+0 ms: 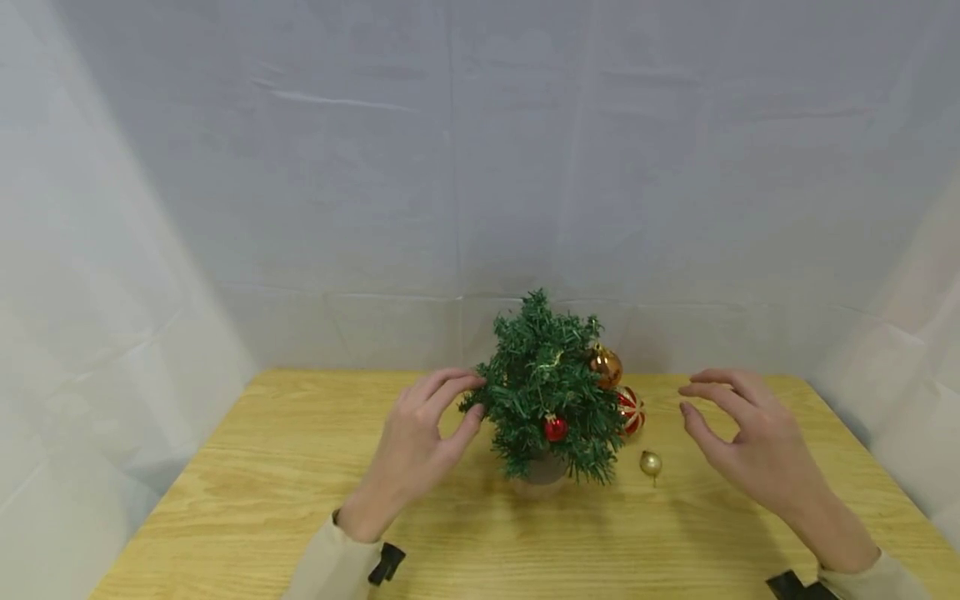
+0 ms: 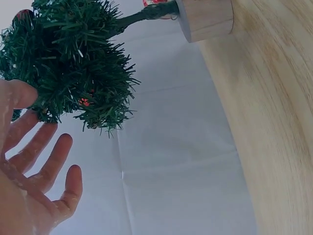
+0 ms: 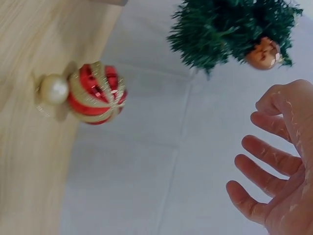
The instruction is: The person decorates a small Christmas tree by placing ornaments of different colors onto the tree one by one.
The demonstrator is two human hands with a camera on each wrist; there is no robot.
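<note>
A small green artificial tree (image 1: 551,383) stands upright on a round wooden base (image 2: 208,18). At its left side, the thumb and fingertips of my left hand (image 1: 420,446) touch the outer needles, with a gap between them; the other fingers are spread in the left wrist view. A copper ball (image 1: 606,367) hangs at the tree's upper right and a small red ball (image 1: 555,428) at its lower front. My right hand (image 1: 757,442) is apart from the tree, holding nothing, its fingers loosely bent; the right wrist view shows the palm (image 3: 288,196).
On the wooden table (image 1: 300,467), a red ball with glittery gold stripes (image 3: 97,93) lies just right of the tree. A small gold ball (image 1: 651,463) lies nearer the front. White sheeting (image 1: 375,208) hangs behind the table and at both sides.
</note>
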